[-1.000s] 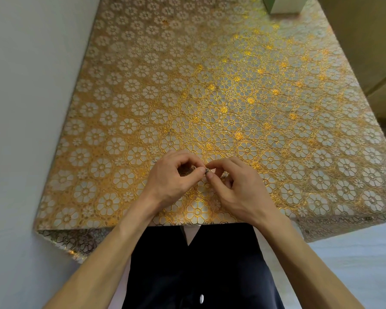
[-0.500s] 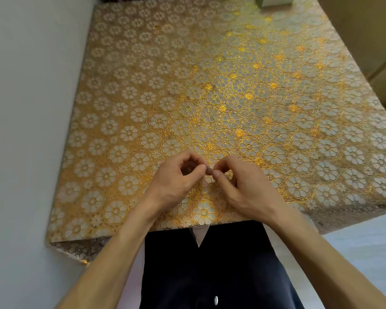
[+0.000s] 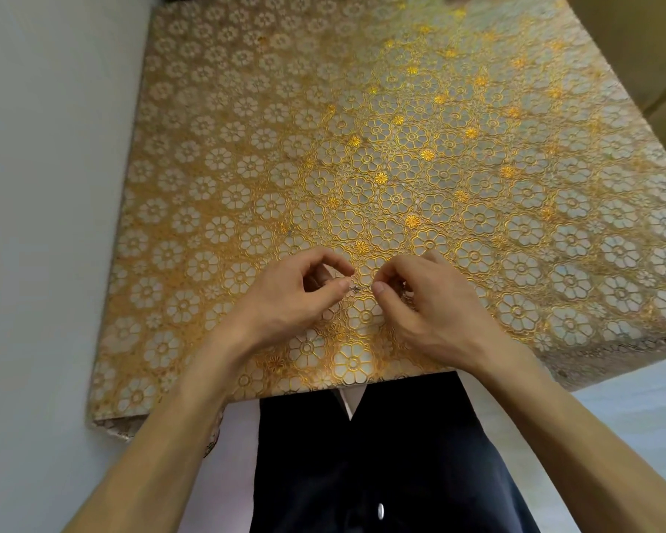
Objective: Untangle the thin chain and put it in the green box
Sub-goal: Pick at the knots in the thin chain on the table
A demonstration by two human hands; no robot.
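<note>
Thin chain point(image 3: 356, 289), its small knot stretched between the left hand point(image 3: 285, 298) and right hand point(image 3: 435, 305) that each pinch it just above the floral surface point(image 3: 400, 148) near its front edge, probably wants gentle teasing apart rather than hard pulling.

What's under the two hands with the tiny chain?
The gold flowered tablecloth lies under the left hand and right hand. A bit of chain shows between them; any more is covered by the hands.
</note>
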